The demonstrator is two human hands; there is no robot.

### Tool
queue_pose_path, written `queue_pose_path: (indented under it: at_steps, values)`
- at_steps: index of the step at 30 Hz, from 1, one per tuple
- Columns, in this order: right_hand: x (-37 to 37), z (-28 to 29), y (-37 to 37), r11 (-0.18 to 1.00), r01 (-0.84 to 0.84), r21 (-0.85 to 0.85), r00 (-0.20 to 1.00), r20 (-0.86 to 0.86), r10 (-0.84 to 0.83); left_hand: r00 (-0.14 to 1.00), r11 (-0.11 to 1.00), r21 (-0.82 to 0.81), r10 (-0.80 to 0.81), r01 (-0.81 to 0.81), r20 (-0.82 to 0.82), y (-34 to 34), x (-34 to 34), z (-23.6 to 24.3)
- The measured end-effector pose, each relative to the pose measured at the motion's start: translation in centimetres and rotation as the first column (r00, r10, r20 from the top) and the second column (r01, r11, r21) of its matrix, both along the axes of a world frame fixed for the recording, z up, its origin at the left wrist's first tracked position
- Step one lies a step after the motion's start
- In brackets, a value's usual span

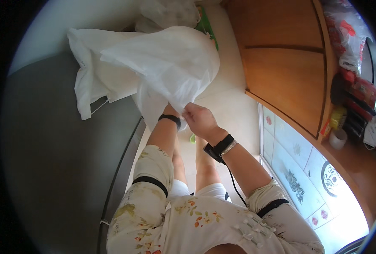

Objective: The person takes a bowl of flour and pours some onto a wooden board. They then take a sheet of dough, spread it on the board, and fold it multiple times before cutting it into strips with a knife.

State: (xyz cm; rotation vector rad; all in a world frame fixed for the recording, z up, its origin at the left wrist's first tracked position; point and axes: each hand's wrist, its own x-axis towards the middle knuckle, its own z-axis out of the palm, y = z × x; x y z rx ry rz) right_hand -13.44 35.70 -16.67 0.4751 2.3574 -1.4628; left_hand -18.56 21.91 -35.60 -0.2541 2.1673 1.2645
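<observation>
A large, thin white plastic bag [171, 59] billows in front of me, its lower edge gathered near my hands. My right hand [200, 120] is closed on that edge, thumb and fingers pinching it. My left hand [171, 109] reaches up into the bag's folds, so only its wrist end shows and the fingers are hidden. Behind the bag to the left, a white cover [84, 70] with a thin cord drapes over a grey surface [61, 148].
On the right stands a wooden cabinet [285, 84] with a shelf holding a white roll [337, 139], plastic packages [351, 42] and other small items. More clear plastic bags [167, 15] and a green package [207, 27] lie at the far end. Patterned tiles [298, 161] run below the cabinet.
</observation>
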Motion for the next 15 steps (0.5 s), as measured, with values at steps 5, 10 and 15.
queue_pose_path:
  at_steps: [5,10,15]
  values:
    - [-1.3,2.3,0.9,0.999,0.044,0.02,0.996,-0.075,-0.043,0.991,0.955,0.263,-0.124,0.134,-0.054,-0.8,-3.2,2.8]
    - [-3.1,4.9,-0.2,0.996,0.042,0.079,0.995,-0.091,-0.035,0.979,0.973,0.159,-0.142,0.165,-0.148,-2.8,-7.2,5.2]
    - [-5.0,6.9,0.6,0.994,0.108,0.012,0.993,-0.041,-0.107,0.793,0.868,0.145,0.351,-0.475,0.498,-3.6,-8.1,13.7]
